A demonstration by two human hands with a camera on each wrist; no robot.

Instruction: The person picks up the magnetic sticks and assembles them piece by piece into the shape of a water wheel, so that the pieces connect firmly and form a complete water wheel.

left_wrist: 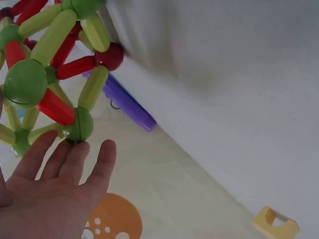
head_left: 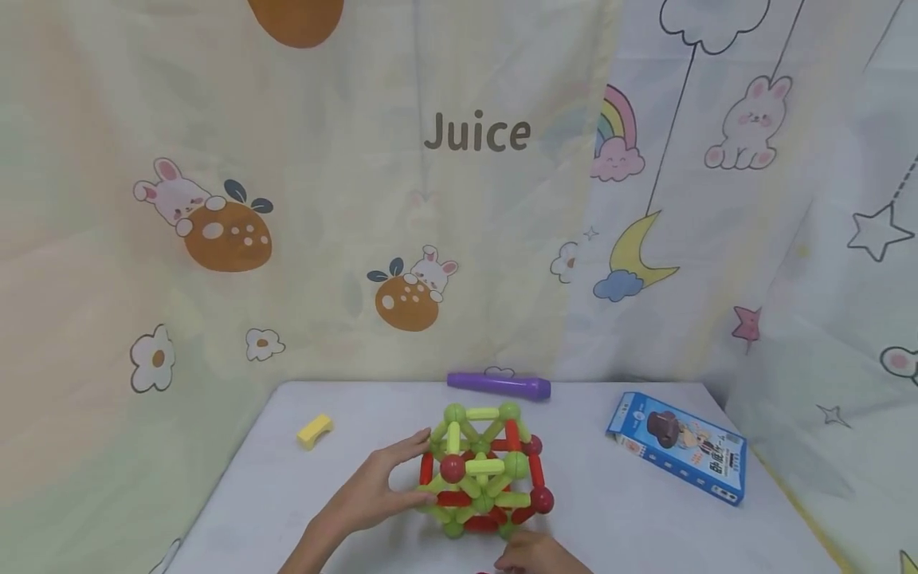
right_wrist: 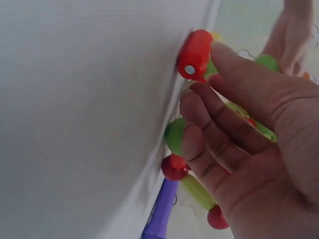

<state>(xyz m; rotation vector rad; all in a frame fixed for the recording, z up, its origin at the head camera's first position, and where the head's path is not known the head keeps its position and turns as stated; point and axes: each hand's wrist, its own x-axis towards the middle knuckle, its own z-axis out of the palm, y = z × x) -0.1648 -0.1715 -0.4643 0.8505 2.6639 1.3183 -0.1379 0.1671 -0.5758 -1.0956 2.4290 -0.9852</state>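
A toy frame of magnetic rods and balls (head_left: 485,467), in red, yellow-green and green, stands near the front of the table. My left hand (head_left: 373,493) holds its left side, thumb on the near face and fingers toward the back. In the left wrist view, the left fingertips (left_wrist: 75,149) touch a green ball (left_wrist: 79,124). Low in front of the frame is my right hand (head_left: 538,553). In the right wrist view, its loosely bent fingers point toward a red rod (right_wrist: 195,55) with a metal end. Whether the thumb touches that rod is unclear.
A purple toy microphone (head_left: 498,386) lies at the table's (head_left: 602,510) back edge, against the printed curtain (head_left: 495,207). A blue game box (head_left: 681,446) lies at the right. Toward the back left sits a yellow arched block (head_left: 314,431).
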